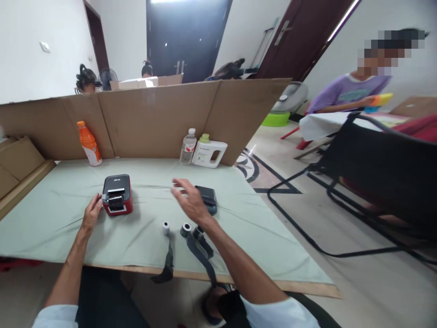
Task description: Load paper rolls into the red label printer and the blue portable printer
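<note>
A black-and-red label printer [118,195] stands on the left half of the table, a dark glossy strip showing at its front slot. Against its left side, my left hand [92,212] has its fingers closed at the printer's edge. My right hand [190,200] is raised over the middle of the table, fingers apart and holding nothing. Partly behind that hand lies a dark flat device [209,198]. Nearer me are a small white roll [165,228] with a dark strip trailing from it and another roll [186,229] beside more dark ribbon [200,255], which hangs over the front edge.
A cardboard screen [157,118] closes off the table's back. Before it stand an orange bottle [89,143], a clear water bottle [188,148] and a white jug [209,152]. At right are a black folding chair [382,168] and a seated person in purple [351,89].
</note>
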A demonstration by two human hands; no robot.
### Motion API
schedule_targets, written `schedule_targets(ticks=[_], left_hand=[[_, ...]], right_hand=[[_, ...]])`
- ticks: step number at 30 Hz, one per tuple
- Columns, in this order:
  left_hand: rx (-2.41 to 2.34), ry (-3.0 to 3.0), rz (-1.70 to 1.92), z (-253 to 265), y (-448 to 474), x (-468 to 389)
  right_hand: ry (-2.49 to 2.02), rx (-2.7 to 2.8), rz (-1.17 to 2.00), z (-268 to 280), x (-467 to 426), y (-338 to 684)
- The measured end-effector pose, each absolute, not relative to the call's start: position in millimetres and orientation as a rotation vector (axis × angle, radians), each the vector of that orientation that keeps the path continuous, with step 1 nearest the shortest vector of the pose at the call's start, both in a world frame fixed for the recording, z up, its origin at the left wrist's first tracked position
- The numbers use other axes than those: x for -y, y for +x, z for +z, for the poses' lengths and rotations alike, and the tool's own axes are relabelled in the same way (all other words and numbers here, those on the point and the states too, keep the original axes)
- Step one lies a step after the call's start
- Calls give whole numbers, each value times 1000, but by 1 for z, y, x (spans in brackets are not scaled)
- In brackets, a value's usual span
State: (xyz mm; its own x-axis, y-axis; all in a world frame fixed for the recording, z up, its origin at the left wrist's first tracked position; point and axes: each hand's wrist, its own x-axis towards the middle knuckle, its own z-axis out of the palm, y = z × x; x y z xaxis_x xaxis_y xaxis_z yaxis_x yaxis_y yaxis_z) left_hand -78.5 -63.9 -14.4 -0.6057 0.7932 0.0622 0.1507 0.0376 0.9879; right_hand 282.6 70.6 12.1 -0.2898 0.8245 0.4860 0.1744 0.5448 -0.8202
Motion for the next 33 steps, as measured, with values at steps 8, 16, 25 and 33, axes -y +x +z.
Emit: schedule_targets(ticks=[8, 16, 25, 33], left_hand=[[-1638, 1251, 1364, -1, -74, 61], [-1643, 1370, 1327, -6, -79, 46], [-1641, 1480, 1309, -20, -60, 33], [-1338, 1680, 1294, -15, 28, -15]], right_hand=[[-581, 2073, 1630, 4, -70, 174], [-312, 2001, 1724, -4, -66, 141], [-355, 1986, 1638, -2, -65, 173], [-451, 1977, 1553, 12, -81, 273]])
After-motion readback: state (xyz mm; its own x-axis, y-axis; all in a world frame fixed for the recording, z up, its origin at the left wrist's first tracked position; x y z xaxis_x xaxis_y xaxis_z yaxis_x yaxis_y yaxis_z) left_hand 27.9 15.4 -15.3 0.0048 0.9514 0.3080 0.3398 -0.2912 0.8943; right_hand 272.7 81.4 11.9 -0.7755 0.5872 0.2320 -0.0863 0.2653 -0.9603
